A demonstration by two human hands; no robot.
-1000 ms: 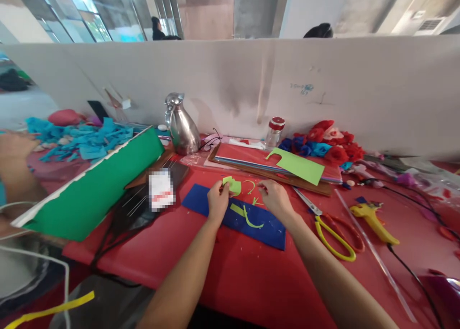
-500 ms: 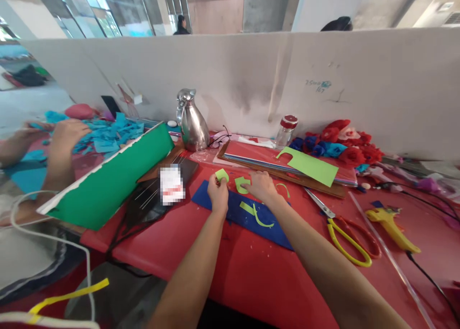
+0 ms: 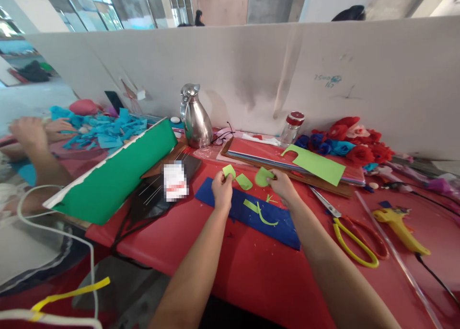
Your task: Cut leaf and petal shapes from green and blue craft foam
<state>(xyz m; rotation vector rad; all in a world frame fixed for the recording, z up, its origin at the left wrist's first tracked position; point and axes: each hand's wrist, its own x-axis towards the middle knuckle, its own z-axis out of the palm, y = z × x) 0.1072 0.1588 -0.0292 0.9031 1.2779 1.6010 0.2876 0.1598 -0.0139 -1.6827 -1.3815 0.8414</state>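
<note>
My left hand (image 3: 222, 189) is closed on a small light green piece (image 3: 229, 171) above the edge of a dark blue sheet (image 3: 215, 195). Between my hands lies another light green piece (image 3: 244, 182). A larger, rounded light green piece (image 3: 262, 177) is pinched at its right edge by my right hand (image 3: 282, 187). Thin green strips (image 3: 266, 217) rest on the blue sheet. Yellow and red handled scissors (image 3: 354, 240) lie to the right of my right hand.
A yellow glue gun (image 3: 400, 228) lies at the right. Behind are a steel jug (image 3: 197, 120), a jar (image 3: 291, 129), stacked sheets (image 3: 258, 153) and fabric flowers (image 3: 352, 140). A green board (image 3: 118, 175) stands left, beyond it another person's hands (image 3: 34, 132).
My right hand has moved right and now grips the rounded green piece, apart from the piece lying in the middle. My left hand keeps its piece. The view has shifted slightly.
</note>
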